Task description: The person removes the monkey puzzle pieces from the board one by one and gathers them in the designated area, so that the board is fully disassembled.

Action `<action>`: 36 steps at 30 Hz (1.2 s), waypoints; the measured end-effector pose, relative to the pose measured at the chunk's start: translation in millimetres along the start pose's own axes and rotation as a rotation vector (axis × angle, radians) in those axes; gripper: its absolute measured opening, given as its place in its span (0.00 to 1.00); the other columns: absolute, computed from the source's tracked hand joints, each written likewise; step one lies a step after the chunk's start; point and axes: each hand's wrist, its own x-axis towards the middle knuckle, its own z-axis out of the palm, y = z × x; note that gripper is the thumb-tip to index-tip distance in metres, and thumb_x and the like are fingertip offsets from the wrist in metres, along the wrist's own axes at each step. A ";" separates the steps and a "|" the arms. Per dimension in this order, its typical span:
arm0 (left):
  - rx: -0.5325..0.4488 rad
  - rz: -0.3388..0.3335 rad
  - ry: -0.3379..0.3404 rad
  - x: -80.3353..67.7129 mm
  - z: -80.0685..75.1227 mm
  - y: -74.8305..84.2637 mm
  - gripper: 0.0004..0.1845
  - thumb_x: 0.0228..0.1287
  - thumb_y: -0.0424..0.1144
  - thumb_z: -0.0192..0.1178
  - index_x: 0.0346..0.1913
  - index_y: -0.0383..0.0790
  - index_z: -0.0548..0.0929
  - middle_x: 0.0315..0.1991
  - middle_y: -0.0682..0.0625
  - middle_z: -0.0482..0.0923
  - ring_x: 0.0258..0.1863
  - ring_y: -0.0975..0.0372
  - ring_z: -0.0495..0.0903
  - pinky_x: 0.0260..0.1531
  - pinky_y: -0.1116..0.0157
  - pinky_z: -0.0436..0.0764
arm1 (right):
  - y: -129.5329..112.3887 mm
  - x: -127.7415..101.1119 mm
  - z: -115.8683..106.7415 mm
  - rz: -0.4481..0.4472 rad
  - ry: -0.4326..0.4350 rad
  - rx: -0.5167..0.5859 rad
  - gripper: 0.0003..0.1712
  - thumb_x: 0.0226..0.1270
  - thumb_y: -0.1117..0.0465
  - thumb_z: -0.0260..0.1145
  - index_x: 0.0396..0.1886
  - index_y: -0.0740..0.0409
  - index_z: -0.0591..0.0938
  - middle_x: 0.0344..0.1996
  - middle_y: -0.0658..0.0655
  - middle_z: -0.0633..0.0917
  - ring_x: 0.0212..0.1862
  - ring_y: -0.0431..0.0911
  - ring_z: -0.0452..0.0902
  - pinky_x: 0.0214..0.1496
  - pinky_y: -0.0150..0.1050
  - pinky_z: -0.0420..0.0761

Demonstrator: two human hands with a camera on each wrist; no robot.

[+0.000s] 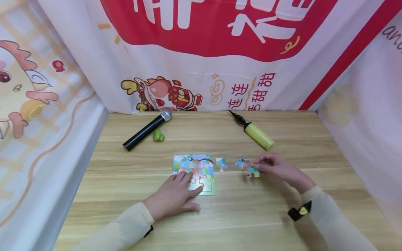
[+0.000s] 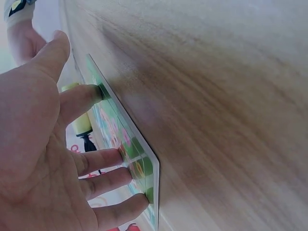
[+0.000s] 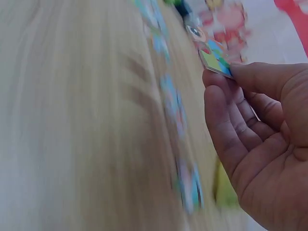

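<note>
Right wrist, unlike left: held piece (image 3: pixel 216 57)

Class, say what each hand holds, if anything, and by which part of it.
The right hand pinches a puzzle piece by its edge. The left hand holds nothing; its fingers rest on the puzzle board.

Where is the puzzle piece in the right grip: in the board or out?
Out: the right grip pinches the puzzle piece in midair, clear of the board.
</note>
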 end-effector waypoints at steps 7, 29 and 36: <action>-0.012 -0.007 -0.012 2.0 -0.3 0.8 0.36 0.69 0.73 0.45 0.73 0.60 0.74 0.71 0.32 0.64 0.67 0.41 0.65 0.60 0.40 0.71 | 33.7 -47.4 -32.8 0.088 0.053 0.003 0.17 0.72 0.60 0.69 0.50 0.71 0.81 0.41 0.63 0.85 0.41 0.48 0.83 0.44 0.42 0.85; -0.022 0.003 0.007 -1.4 1.4 1.7 0.36 0.69 0.72 0.47 0.74 0.59 0.73 0.73 0.33 0.61 0.68 0.42 0.64 0.62 0.41 0.70 | 41.5 -52.0 -30.4 0.130 0.087 -0.243 0.20 0.74 0.47 0.65 0.52 0.59 0.85 0.36 0.57 0.83 0.38 0.51 0.77 0.35 0.40 0.82; -0.080 -0.017 -0.062 -4.4 -2.7 -3.9 0.37 0.71 0.71 0.45 0.76 0.58 0.70 0.77 0.36 0.57 0.73 0.43 0.58 0.67 0.43 0.65 | 23.0 -28.1 -11.5 0.076 -0.015 -0.317 0.20 0.76 0.44 0.62 0.55 0.50 0.86 0.43 0.51 0.84 0.42 0.49 0.77 0.41 0.43 0.79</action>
